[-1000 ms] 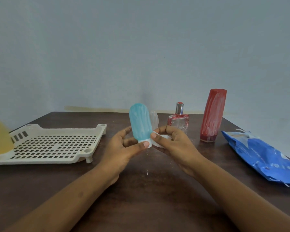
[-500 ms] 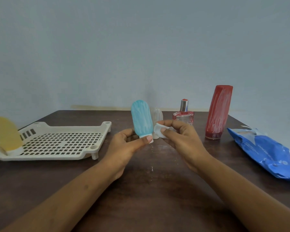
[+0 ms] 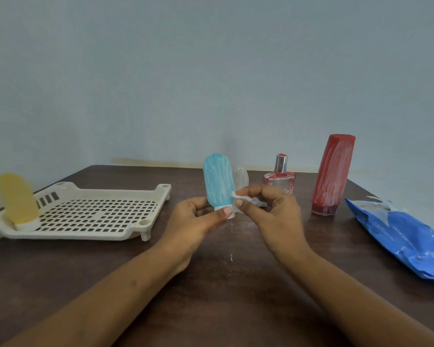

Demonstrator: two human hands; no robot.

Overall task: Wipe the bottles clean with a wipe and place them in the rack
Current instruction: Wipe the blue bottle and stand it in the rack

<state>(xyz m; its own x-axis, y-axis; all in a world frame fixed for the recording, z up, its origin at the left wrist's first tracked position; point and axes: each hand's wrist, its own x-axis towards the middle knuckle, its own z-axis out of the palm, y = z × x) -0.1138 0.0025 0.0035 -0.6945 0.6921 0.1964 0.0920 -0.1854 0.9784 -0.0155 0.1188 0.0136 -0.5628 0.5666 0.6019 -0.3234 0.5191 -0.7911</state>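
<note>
Left grip (image 3: 196, 222) is pinching the smeared blue plastic bottle (image 3: 217, 181) low, right grip (image 3: 273, 211) a crumpled white wipe (image 3: 257, 202) at three o'clock; hard rubbing could lever the bottle loose.

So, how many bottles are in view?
5: yellow bottle in the rack, blue bottle in left hand, clear bottle half-hidden behind it, perfume bottle and red bottle on table.

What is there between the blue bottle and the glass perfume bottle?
Head view: a small clear bottle shows between the blue bottle and the glass perfume bottle; the right hand, pinching the wipe, crosses in front of that gap.
</note>
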